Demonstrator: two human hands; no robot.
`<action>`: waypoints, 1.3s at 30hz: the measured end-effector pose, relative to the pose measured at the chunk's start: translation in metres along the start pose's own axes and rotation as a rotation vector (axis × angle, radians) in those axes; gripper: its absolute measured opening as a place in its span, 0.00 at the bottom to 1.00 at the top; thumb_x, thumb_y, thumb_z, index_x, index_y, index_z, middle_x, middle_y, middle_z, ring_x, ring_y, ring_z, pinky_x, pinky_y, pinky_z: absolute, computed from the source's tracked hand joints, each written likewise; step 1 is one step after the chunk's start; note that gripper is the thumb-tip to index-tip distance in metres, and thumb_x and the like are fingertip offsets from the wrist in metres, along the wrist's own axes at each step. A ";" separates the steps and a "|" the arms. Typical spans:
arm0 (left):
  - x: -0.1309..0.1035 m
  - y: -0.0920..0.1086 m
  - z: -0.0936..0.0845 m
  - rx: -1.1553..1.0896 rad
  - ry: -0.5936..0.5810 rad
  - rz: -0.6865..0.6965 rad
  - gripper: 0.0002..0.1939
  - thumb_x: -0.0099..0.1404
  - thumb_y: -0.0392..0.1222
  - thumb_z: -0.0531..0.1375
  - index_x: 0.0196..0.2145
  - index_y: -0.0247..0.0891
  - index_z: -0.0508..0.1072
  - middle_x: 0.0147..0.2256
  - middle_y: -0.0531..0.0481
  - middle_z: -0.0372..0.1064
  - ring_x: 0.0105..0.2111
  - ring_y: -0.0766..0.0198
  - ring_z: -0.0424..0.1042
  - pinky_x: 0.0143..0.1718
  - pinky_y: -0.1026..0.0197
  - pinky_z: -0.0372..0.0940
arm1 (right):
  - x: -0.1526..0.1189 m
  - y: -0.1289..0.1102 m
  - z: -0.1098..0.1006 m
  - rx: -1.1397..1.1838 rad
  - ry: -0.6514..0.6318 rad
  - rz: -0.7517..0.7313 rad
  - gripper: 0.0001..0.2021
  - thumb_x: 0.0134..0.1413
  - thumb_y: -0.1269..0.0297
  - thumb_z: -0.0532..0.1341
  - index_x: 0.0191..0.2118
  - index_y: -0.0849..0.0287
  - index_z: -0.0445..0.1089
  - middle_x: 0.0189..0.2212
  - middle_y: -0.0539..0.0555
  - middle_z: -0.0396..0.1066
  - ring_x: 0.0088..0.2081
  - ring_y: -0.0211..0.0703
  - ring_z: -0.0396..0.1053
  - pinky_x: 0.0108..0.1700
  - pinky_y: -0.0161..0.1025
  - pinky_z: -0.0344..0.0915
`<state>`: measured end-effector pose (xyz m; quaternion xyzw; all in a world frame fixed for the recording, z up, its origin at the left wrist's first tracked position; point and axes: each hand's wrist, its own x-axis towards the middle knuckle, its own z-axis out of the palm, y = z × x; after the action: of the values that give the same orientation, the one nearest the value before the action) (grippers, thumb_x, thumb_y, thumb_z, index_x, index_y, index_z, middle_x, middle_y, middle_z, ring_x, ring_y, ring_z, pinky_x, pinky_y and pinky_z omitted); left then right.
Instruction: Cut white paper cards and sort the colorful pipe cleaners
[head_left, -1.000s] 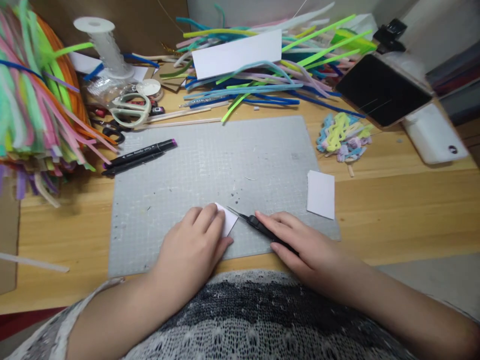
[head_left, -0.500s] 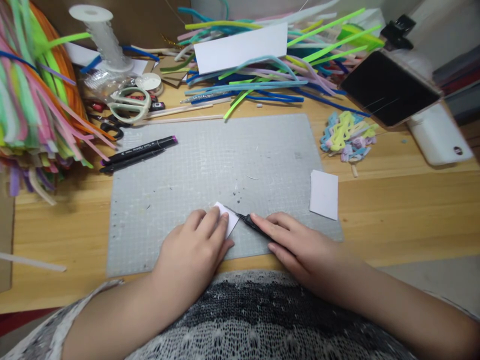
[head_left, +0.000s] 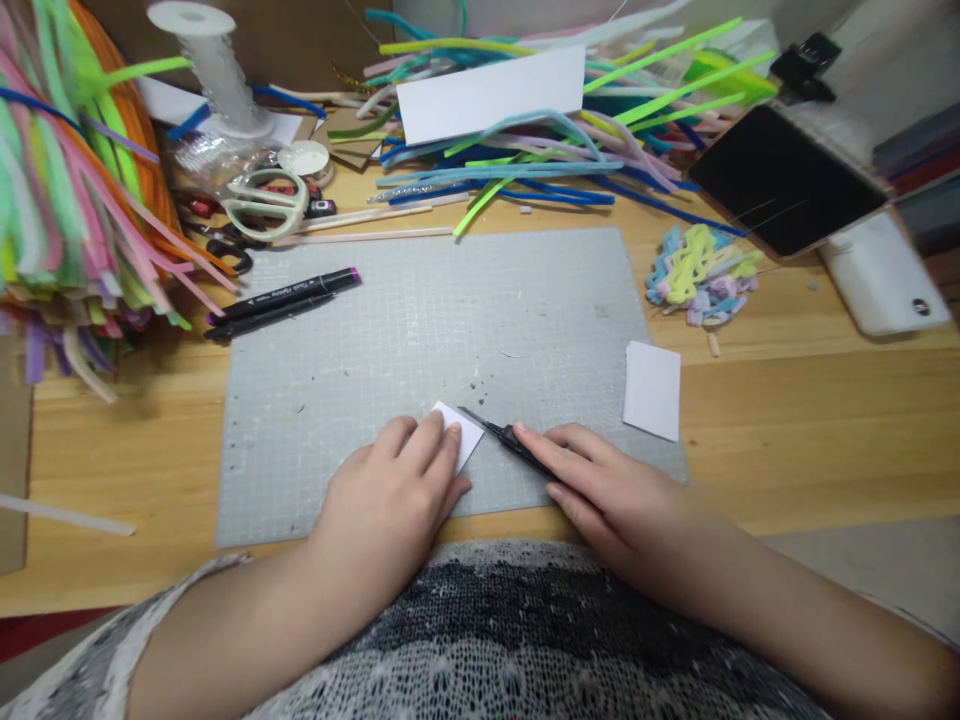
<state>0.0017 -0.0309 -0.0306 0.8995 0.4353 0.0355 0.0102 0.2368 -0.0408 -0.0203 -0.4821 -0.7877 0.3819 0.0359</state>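
Beneath the fingertips of my left hand (head_left: pixel 397 490) a small white piece of card (head_left: pixel 469 436) is pressed flat on the grey cutting mat (head_left: pixel 420 310). Most of the card is hidden under that hand. My right hand (head_left: pixel 600 485) is closed round a black craft knife (head_left: pixel 517 447), its blade pointing up and left. The blade lies just beside the card's right edge, with a narrow gap between them. A second white card (head_left: pixel 652 392) rests over the mat's right edge.
Two black markers (head_left: pixel 289 300) lie on the mat's upper left. Behind are scissors (head_left: pixel 266 207), a spool (head_left: pixel 217 75) and many pipe cleaners (head_left: pixel 517 175). Folded pastel pieces (head_left: pixel 701 275) and a phone (head_left: pixel 787 175) on a white stand are at the right.
The knife has shifted right, off the card's edge, together with my right hand. My left hand still holds the card down. The whole view has moved slightly.
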 end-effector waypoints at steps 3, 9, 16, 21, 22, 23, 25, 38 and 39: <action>0.000 0.000 0.001 0.005 0.002 0.001 0.18 0.63 0.45 0.58 0.47 0.31 0.71 0.46 0.42 0.71 0.39 0.53 0.69 0.28 0.56 0.69 | 0.002 0.003 0.002 0.012 0.052 0.009 0.26 0.62 0.68 0.47 0.65 0.60 0.50 0.57 0.62 0.62 0.54 0.49 0.65 0.53 0.46 0.67; 0.000 0.000 0.001 0.019 0.007 -0.001 0.18 0.64 0.46 0.57 0.47 0.32 0.71 0.46 0.41 0.71 0.39 0.53 0.69 0.27 0.57 0.68 | 0.006 0.007 0.001 0.036 0.156 0.154 0.19 0.60 0.63 0.51 0.56 0.59 0.61 0.47 0.62 0.72 0.45 0.53 0.72 0.41 0.49 0.71; -0.001 0.000 0.002 -0.006 0.003 -0.003 0.17 0.64 0.44 0.57 0.47 0.32 0.71 0.46 0.40 0.71 0.39 0.53 0.69 0.28 0.56 0.68 | 0.005 0.015 -0.006 0.345 0.200 0.257 0.12 0.59 0.51 0.53 0.35 0.55 0.63 0.19 0.49 0.66 0.21 0.40 0.64 0.24 0.38 0.61; 0.001 0.000 0.002 -0.122 -0.046 -0.023 0.16 0.64 0.42 0.56 0.47 0.32 0.69 0.47 0.38 0.67 0.42 0.52 0.66 0.35 0.53 0.69 | 0.005 0.013 -0.004 0.856 0.138 0.239 0.11 0.59 0.54 0.55 0.39 0.57 0.63 0.25 0.50 0.68 0.25 0.37 0.67 0.29 0.38 0.67; 0.001 0.000 0.003 -0.161 -0.052 -0.004 0.16 0.64 0.41 0.56 0.47 0.32 0.69 0.48 0.38 0.67 0.43 0.52 0.65 0.37 0.53 0.68 | 0.004 0.012 -0.003 0.908 0.150 0.247 0.11 0.59 0.55 0.55 0.39 0.57 0.62 0.26 0.51 0.68 0.24 0.36 0.67 0.29 0.38 0.67; 0.002 0.001 0.004 -0.199 -0.052 0.025 0.15 0.64 0.41 0.56 0.47 0.32 0.69 0.48 0.39 0.66 0.43 0.52 0.65 0.38 0.52 0.68 | 0.002 0.012 -0.001 0.943 0.175 0.254 0.11 0.59 0.55 0.56 0.40 0.57 0.62 0.27 0.51 0.69 0.24 0.35 0.66 0.28 0.37 0.67; 0.003 0.004 0.007 -0.258 -0.037 0.086 0.14 0.64 0.40 0.55 0.47 0.32 0.69 0.47 0.39 0.66 0.44 0.52 0.64 0.41 0.52 0.68 | -0.005 0.013 0.002 0.963 0.231 0.274 0.12 0.59 0.56 0.56 0.45 0.56 0.61 0.28 0.50 0.68 0.22 0.34 0.64 0.25 0.36 0.65; -0.004 0.060 0.027 -0.233 0.127 0.125 0.14 0.66 0.39 0.54 0.48 0.34 0.69 0.47 0.40 0.69 0.42 0.54 0.65 0.41 0.51 0.67 | -0.083 0.035 0.023 0.233 0.512 0.337 0.08 0.58 0.56 0.57 0.37 0.53 0.70 0.31 0.52 0.73 0.34 0.46 0.72 0.35 0.46 0.69; -0.006 0.063 0.030 -0.226 0.148 0.107 0.15 0.65 0.40 0.54 0.49 0.34 0.69 0.48 0.41 0.69 0.43 0.53 0.65 0.42 0.50 0.67 | -0.086 0.036 0.024 0.209 0.498 0.298 0.10 0.59 0.58 0.56 0.44 0.53 0.69 0.38 0.54 0.74 0.40 0.49 0.72 0.41 0.49 0.70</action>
<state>0.0495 -0.0743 -0.0573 0.9095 0.3795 0.1510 0.0775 0.2988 -0.1139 -0.0334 -0.6646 -0.6320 0.3318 0.2209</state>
